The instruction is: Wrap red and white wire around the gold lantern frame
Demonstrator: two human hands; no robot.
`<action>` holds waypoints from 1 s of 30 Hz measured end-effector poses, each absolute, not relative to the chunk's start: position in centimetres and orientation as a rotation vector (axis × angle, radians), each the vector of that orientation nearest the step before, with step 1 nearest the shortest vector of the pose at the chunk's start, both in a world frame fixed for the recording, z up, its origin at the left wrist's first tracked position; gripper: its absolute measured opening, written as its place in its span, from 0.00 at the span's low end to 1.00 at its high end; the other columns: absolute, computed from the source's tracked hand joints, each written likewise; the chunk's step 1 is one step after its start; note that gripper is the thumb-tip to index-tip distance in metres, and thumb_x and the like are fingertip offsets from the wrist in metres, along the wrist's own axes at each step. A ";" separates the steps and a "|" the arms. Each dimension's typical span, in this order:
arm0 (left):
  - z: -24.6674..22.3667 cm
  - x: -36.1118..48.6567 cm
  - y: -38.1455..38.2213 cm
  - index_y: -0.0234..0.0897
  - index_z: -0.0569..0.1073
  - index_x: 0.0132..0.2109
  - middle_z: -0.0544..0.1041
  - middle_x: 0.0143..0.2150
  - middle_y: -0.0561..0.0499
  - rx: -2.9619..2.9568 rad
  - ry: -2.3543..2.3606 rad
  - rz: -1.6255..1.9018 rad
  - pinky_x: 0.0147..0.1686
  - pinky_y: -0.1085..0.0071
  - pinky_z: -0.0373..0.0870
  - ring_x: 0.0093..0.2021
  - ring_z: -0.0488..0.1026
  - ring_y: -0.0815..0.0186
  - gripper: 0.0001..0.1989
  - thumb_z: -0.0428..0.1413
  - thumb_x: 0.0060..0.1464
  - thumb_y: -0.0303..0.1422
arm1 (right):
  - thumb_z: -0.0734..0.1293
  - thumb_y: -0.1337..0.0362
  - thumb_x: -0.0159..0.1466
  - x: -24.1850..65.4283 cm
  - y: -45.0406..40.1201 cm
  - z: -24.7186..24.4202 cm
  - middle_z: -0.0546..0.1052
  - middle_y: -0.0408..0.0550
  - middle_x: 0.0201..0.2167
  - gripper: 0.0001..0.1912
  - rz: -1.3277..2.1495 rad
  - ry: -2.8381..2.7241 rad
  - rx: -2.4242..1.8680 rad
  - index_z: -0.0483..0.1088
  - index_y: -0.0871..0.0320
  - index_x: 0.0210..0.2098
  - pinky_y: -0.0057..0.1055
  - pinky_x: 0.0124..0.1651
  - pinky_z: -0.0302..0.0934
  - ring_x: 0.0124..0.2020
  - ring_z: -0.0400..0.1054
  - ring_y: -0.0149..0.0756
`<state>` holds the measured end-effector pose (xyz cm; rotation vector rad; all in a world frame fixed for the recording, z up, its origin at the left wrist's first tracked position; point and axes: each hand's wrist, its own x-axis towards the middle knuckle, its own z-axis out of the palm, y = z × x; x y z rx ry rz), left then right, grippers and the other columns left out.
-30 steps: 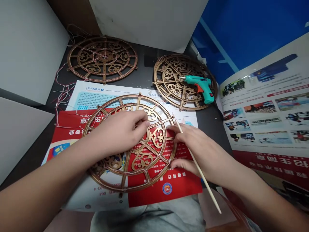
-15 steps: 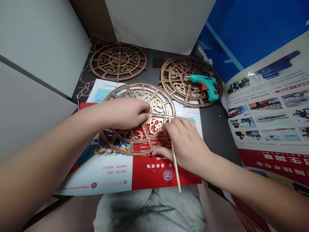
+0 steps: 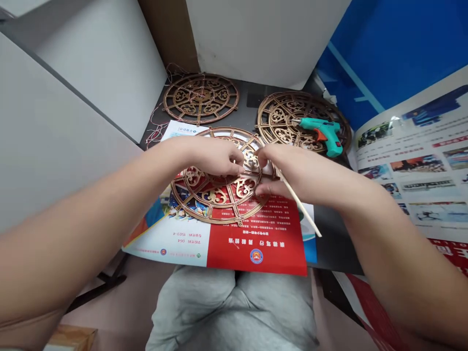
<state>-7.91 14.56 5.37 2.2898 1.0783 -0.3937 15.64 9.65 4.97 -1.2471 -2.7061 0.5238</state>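
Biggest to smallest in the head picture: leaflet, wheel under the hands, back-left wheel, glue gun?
1. Red-and-white leaflet
2. Front fretwork wheel
3. Back-left fretwork wheel, maybe only farther away
4. Teal glue gun

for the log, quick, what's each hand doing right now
left hand: closed, fingers curled on the lattice wheel
right hand: closed, holding the wooden stick

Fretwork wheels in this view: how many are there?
3: the front wheel on the leaflet, between the left hand and right hand; the back-left wheel; and the back-right wheel, under the glue gun.
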 end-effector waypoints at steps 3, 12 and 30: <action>5.4 -7.5 14.1 0.41 0.79 0.41 0.82 0.37 0.50 2.306 1.130 -0.370 0.33 0.67 0.59 0.33 0.72 0.63 0.14 0.54 0.62 0.44 | 0.83 0.50 0.54 16.0 9.3 3.9 0.75 0.47 0.41 0.29 0.617 -2.818 -1.234 0.66 0.55 0.43 0.37 0.40 0.60 0.42 0.70 0.45; 4.7 -7.9 13.2 0.39 0.74 0.34 0.79 0.33 0.48 2.327 1.216 -0.256 0.31 0.65 0.58 0.30 0.70 0.63 0.15 0.52 0.64 0.44 | 0.84 0.52 0.53 14.7 7.6 3.0 0.74 0.54 0.49 0.33 0.546 -2.789 -1.274 0.64 0.58 0.45 0.38 0.42 0.62 0.44 0.70 0.46; 2.5 -7.6 10.8 0.44 0.72 0.37 0.77 0.32 0.53 2.229 1.393 -0.144 0.31 0.62 0.55 0.33 0.70 0.60 0.16 0.48 0.67 0.46 | 0.84 0.45 0.50 15.7 7.7 0.2 0.73 0.64 0.61 0.39 0.495 -2.612 -1.121 0.66 0.59 0.48 0.53 0.60 0.65 0.61 0.68 0.60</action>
